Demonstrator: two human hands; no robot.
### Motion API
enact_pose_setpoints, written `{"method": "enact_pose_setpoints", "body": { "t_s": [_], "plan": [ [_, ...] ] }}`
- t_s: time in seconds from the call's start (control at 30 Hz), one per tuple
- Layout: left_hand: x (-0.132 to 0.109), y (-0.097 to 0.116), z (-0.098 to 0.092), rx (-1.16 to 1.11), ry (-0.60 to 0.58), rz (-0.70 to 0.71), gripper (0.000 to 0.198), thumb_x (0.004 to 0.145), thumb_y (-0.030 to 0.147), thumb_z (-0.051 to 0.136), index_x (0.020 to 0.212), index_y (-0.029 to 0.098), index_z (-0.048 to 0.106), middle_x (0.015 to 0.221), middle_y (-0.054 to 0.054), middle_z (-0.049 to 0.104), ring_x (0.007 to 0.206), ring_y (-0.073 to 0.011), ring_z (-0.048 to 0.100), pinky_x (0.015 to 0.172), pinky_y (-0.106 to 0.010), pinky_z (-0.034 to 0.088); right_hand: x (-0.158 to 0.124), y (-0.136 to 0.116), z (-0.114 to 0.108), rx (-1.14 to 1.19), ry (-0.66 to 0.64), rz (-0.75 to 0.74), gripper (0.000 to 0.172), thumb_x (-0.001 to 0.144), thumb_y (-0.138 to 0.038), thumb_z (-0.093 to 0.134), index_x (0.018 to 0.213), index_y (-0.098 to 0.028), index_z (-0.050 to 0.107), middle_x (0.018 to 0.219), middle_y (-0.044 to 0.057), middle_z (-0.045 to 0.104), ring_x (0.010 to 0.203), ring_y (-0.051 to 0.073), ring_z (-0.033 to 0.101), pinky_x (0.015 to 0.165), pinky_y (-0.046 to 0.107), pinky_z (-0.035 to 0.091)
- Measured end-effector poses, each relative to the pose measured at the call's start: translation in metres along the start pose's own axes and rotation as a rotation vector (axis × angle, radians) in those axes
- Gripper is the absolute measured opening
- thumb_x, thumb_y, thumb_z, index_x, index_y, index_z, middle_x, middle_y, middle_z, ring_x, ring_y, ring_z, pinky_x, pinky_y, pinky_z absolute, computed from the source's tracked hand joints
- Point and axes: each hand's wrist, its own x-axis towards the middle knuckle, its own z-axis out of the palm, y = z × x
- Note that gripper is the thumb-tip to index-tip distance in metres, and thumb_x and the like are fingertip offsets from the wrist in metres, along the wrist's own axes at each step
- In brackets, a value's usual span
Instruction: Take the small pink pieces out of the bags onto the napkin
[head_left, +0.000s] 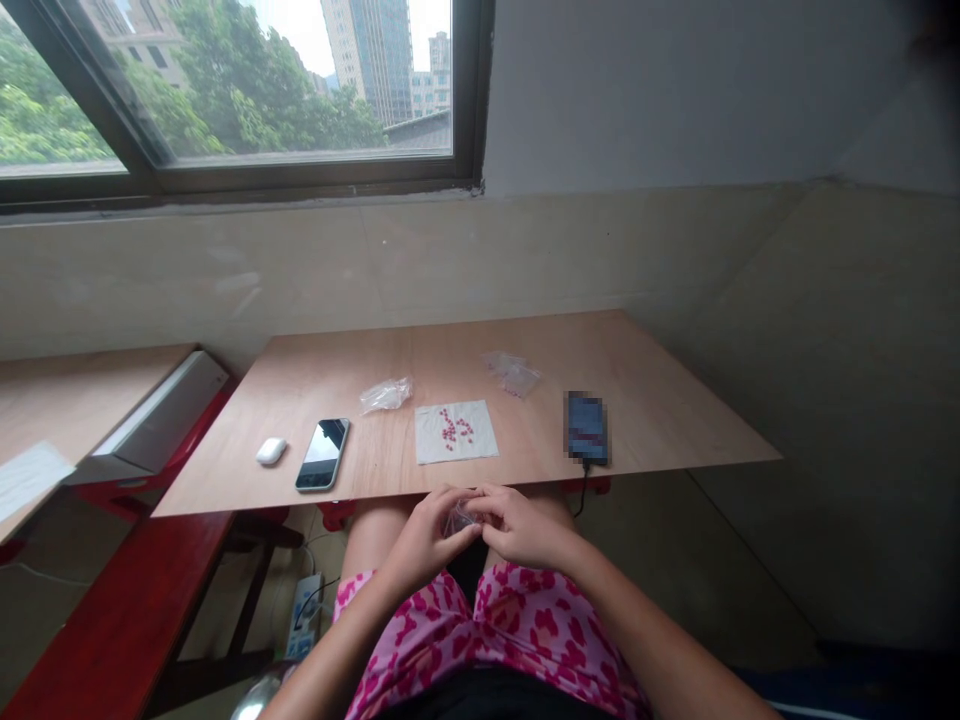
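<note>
Over my lap, just below the table's near edge, my left hand point(436, 530) and my right hand point(517, 525) meet with fingers curled. Between them is a crumpled clear plastic bag point(459, 517), partly covered by my fingers; both hands grip it. Straight ahead on the table lies a white paper napkin point(480, 445) with several small pink-red beads point(450, 430) scattered on it. Behind the napkin to the left rests another clear plastic bag point(387, 396). Flat clear little bags point(513, 374) lie behind it to the right.
The wooden tabletop point(337, 360) also holds a phone point(323, 455) and white earbud case point(271, 451) at left, and a cabled phone point(587, 428) at right. A red bench point(120, 620) and power strip point(305, 610) are below left. A wall and window stand behind.
</note>
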Motion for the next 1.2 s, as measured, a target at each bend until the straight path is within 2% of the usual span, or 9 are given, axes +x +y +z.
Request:
{"method": "enact_pose_setpoints", "body": {
  "t_s": [0.13, 0.3, 0.5, 0.67, 0.77, 0.87, 0.93, 1.07, 1.2],
  "plan": [
    [0.001, -0.003, 0.001, 0.059, -0.007, -0.003, 0.038, 0.085, 0.024, 0.074, 0.123, 0.026, 0.068, 0.12, -0.006, 0.071, 0.111, -0.0251, 0.065, 0.099, -0.038, 0.051, -0.003, 0.0, 0.001, -0.055, -0.028, -0.005, 0.035, 0.079, -0.003, 0.055, 0.105, -0.02, 0.07, 0.105, 0.005, 0.065, 0.089, 0.018, 0.059, 0.078, 0.028, 0.047],
    [0.003, -0.007, -0.003, 0.068, -0.003, -0.058, 0.034, 0.086, 0.025, 0.073, 0.119, 0.025, 0.068, 0.117, -0.006, 0.073, 0.106, -0.0247, 0.067, 0.094, -0.037, 0.053, -0.003, 0.001, 0.003, -0.072, -0.048, -0.005, 0.056, 0.079, -0.004, 0.055, 0.131, -0.025, 0.06, 0.11, 0.005, 0.067, 0.09, 0.018, 0.062, 0.08, 0.028, 0.049],
    [0.002, -0.007, -0.008, 0.057, 0.025, -0.057, 0.024, 0.094, 0.033, 0.064, 0.117, 0.024, 0.064, 0.112, -0.005, 0.073, 0.101, -0.0227, 0.069, 0.09, -0.034, 0.054, -0.003, -0.007, 0.003, -0.06, 0.005, -0.077, 0.074, 0.082, -0.001, 0.051, 0.149, -0.034, 0.046, 0.136, 0.005, 0.062, 0.112, 0.021, 0.063, 0.096, 0.032, 0.05],
    [0.002, -0.006, -0.015, 0.17, -0.016, -0.053, 0.026, 0.099, 0.043, 0.055, 0.118, 0.026, 0.062, 0.109, -0.005, 0.073, 0.097, -0.0226, 0.069, 0.086, -0.033, 0.053, -0.003, -0.004, 0.007, -0.021, 0.071, -0.105, 0.067, 0.084, -0.003, 0.053, 0.145, -0.031, 0.051, 0.125, 0.005, 0.067, 0.1, 0.019, 0.066, 0.089, 0.03, 0.053],
    [0.007, -0.017, -0.026, 0.302, 0.011, -0.077, 0.04, 0.099, 0.05, 0.053, 0.131, 0.026, 0.057, 0.116, -0.007, 0.071, 0.103, -0.025, 0.068, 0.091, -0.036, 0.052, 0.008, 0.018, 0.014, 0.085, 0.279, -0.03, 0.053, 0.087, -0.006, 0.051, 0.137, -0.025, 0.054, 0.114, 0.006, 0.069, 0.093, 0.017, 0.068, 0.085, 0.029, 0.055],
    [0.023, -0.039, -0.047, 0.469, 0.07, -0.099, 0.05, 0.098, 0.056, 0.051, 0.135, 0.023, 0.054, 0.106, -0.008, 0.071, 0.094, -0.026, 0.068, 0.089, -0.038, 0.052, 0.031, 0.05, 0.019, 0.122, 0.512, 0.103, 0.045, 0.086, -0.008, 0.05, 0.129, -0.021, 0.058, 0.112, 0.008, 0.07, 0.103, 0.02, 0.068, 0.087, 0.033, 0.057],
    [0.04, -0.051, -0.064, 0.58, 0.074, -0.071, 0.05, 0.097, 0.056, 0.052, 0.133, 0.021, 0.055, 0.107, -0.01, 0.07, 0.095, -0.0274, 0.068, 0.088, -0.039, 0.052, 0.052, 0.069, 0.017, 0.068, 0.594, 0.147, 0.045, 0.084, -0.008, 0.051, 0.127, -0.019, 0.059, 0.119, 0.011, 0.069, 0.112, 0.022, 0.066, 0.097, 0.038, 0.055],
    [0.085, -0.059, -0.092, 0.815, 0.036, -0.015, 0.046, 0.095, 0.05, 0.057, 0.13, 0.02, 0.057, 0.115, -0.014, 0.069, 0.1, -0.0302, 0.067, 0.087, -0.04, 0.051, 0.095, 0.092, 0.009, -0.082, 0.663, 0.145, 0.056, 0.081, -0.009, 0.05, 0.137, -0.014, 0.056, 0.134, 0.016, 0.062, 0.126, 0.026, 0.058, 0.112, 0.043, 0.045],
    [0.122, -0.055, -0.099, 1.047, -0.113, 0.039, 0.042, 0.089, 0.041, 0.067, 0.126, 0.021, 0.06, 0.113, -0.016, 0.068, 0.103, -0.0334, 0.066, 0.085, -0.04, 0.05, 0.124, 0.102, 0.015, -0.181, 0.625, 0.127, 0.069, 0.079, -0.006, 0.045, 0.148, -0.011, 0.045, 0.146, 0.018, 0.054, 0.137, 0.026, 0.049, 0.118, 0.044, 0.039]
  ]
}}
